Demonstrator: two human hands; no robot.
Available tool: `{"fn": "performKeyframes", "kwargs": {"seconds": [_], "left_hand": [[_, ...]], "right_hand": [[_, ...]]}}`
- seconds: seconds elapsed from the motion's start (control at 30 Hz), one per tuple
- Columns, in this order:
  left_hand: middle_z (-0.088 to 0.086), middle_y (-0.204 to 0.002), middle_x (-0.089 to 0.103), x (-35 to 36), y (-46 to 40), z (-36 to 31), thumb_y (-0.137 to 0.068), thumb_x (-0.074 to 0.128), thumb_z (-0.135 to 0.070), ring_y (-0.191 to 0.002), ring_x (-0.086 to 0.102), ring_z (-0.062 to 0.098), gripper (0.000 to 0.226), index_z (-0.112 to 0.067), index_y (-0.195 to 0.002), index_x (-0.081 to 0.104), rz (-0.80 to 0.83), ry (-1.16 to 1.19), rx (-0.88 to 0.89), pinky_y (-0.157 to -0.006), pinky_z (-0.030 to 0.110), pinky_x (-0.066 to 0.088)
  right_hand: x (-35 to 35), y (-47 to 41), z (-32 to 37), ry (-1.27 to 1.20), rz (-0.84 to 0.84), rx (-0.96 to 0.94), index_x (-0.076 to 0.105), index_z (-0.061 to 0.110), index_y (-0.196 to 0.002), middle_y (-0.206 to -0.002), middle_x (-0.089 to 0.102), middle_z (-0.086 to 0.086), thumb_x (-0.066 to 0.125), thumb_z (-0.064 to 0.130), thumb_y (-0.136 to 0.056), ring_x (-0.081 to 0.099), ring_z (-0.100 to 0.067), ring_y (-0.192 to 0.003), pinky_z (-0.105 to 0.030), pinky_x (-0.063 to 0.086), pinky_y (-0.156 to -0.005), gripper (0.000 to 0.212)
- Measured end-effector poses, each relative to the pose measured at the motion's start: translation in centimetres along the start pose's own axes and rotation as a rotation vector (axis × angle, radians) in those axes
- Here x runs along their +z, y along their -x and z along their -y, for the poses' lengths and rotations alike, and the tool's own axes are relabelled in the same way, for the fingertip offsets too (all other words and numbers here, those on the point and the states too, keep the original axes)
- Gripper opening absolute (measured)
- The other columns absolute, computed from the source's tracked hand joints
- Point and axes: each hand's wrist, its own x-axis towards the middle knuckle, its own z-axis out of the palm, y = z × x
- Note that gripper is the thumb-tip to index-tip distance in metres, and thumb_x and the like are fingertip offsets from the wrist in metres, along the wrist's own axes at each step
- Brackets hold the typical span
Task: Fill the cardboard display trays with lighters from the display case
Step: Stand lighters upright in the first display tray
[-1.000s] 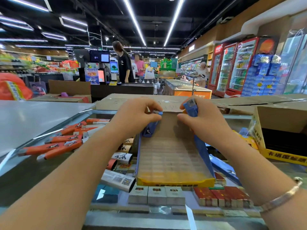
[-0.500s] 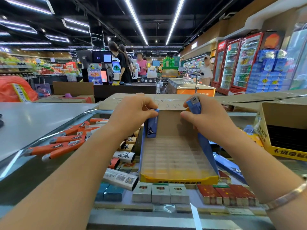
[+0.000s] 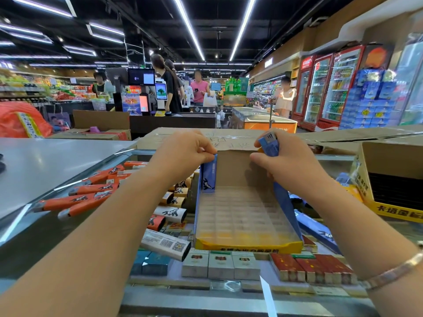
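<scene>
supermarket glass counter, a cardboard tray lying on it. left hand pinches a blue lighter upright at the tray's far-left corner; right hand grips another lighter at the far right. the tray is otherwise empty, so filling has barely begun. since a second ago, the left lighter has stood up straighter.

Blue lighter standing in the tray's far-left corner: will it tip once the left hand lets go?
Probably stays up: the blue lighter stands in the tray corner, seemingly supported by both walls. It's tall and narrow, so a nudge toward open floor could topple it. Left hand pinches its top.
</scene>
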Motion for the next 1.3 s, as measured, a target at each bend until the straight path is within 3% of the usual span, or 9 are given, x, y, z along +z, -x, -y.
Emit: {"fn": "performKeyframes", "kwargs": {"seconds": [0.13, 0.27, 0.4, 0.5, 0.63, 0.9, 1.07, 1.17, 1.3], "left_hand": [[-0.025, -0.074, 0.055, 0.1, -0.1, 0.4, -0.083, 0.067, -0.016, -0.073, 0.055, -0.004, 0.012, -0.023, -0.092, 0.072, 0.005, 0.037, -0.055, -0.065, 0.012, 0.042], [-0.021, -0.076, 0.058, 0.5, 0.1, 0.2, -0.082, 0.068, -0.017, -0.070, 0.054, -0.007, 0.013, -0.026, -0.091, 0.070, -0.051, 0.031, -0.040, -0.058, 0.008, 0.036], [-0.012, -0.095, 0.063, 0.6, 0.3, -0.8, -0.083, 0.066, -0.030, -0.085, 0.059, 0.002, 0.017, -0.029, -0.100, 0.064, -0.078, 0.108, -0.008, -0.074, 0.021, 0.047], [-0.014, -0.084, 0.067, 0.2, 0.5, -2.7, -0.083, 0.065, -0.032, -0.082, 0.061, 0.000, 0.010, -0.033, -0.093, 0.067, -0.126, 0.348, 0.053, -0.076, 0.024, 0.051], [-0.018, -0.081, 0.069, -0.1, 0.9, -4.1, -0.078, 0.069, -0.033, -0.078, 0.063, 0.001, 0.006, -0.037, -0.083, 0.068, -0.056, 0.540, 0.119, -0.074, 0.017, 0.051], [-0.006, -0.090, 0.070, -0.4, 0.8, -3.3, -0.087, 0.062, -0.021, -0.085, 0.066, 0.012, 0.023, -0.035, -0.103, 0.067, 0.205, 0.617, 0.059, -0.073, 0.019, 0.052], [0.003, -0.098, 0.063, -0.6, 0.9, -2.8, -0.089, 0.058, -0.017, -0.088, 0.061, 0.022, 0.034, -0.043, -0.110, 0.062, 0.284, 0.650, 0.083, -0.081, 0.022, 0.052], [0.001, -0.096, 0.057, 0.3, 0.9, -2.7, -0.088, 0.060, -0.018, -0.083, 0.056, 0.020, 0.034, -0.042, -0.112, 0.059, 0.271, 0.605, 0.100, -0.081, 0.027, 0.050], [-0.016, -0.084, 0.062, 0.8, 1.0, -2.8, -0.084, 0.064, -0.025, -0.077, 0.058, 0.005, 0.020, -0.041, -0.096, 0.062, 0.261, 0.582, 0.130, -0.073, 0.014, 0.048]], "right_hand": [[-0.1, -0.1, 0.2, -0.106, 0.002, 0.068, 0.057, -0.003, -0.098, -0.072, 0.054, -0.024, 0.056, 0.003, -0.082, 0.047, -0.023, -0.063, -0.037, 0.047, -0.060, 0.017], [-0.5, -0.3, 0.8, -0.459, 0.072, 0.193, 0.059, 0.018, -0.098, -0.078, 0.061, -0.014, 0.052, -0.005, -0.081, 0.052, -0.020, -0.060, -0.028, 0.048, -0.051, 0.029], [-0.9, -0.2, 1.3, -0.788, 0.123, 0.246, 0.057, 0.007, -0.093, -0.077, 0.071, -0.008, 0.050, -0.013, -0.081, 0.058, -0.017, -0.059, -0.027, 0.053, -0.056, 0.024], [-0.8, 0.0, 1.3, -0.902, 0.205, 0.290, 0.065, 0.005, -0.077, -0.082, 0.072, -0.012, 0.056, -0.012, -0.079, 0.064, -0.016, -0.060, -0.025, 0.058, -0.061, 0.020], [-0.3, 0.2, 1.2, -0.870, 0.279, 0.309, 0.064, 0.001, -0.092, -0.077, 0.065, -0.012, 0.062, -0.009, -0.077, 0.065, -0.021, -0.064, -0.031, 0.057, -0.066, 0.018], [0.2, 0.1, 1.0, -0.956, 0.253, 0.297, 0.055, 0.007, -0.095, -0.072, 0.063, -0.007, 0.063, 0.001, -0.071, 0.062, -0.016, -0.064, -0.029, 0.055, -0.066, 0.026], [0.3, 0.0, 0.8, -1.077, 0.274, 0.399, 0.054, 0.006, -0.100, -0.078, 0.059, -0.009, 0.051, 0.006, -0.089, 0.058, -0.014, -0.062, -0.024, 0.052, -0.056, 0.011], [0.6, 0.1, 0.9, -1.104, 0.233, 0.432, 0.053, 0.007, -0.088, -0.069, 0.060, -0.007, 0.048, 0.006, -0.092, 0.059, -0.010, -0.054, -0.021, 0.052, -0.050, 0.006], [0.8, 0.3, 1.0, -1.058, 0.212, 0.417, 0.054, 0.012, -0.084, -0.064, 0.060, -0.002, 0.049, 0.018, -0.094, 0.058, -0.008, -0.052, -0.020, 0.050, -0.048, 0.013]]}}
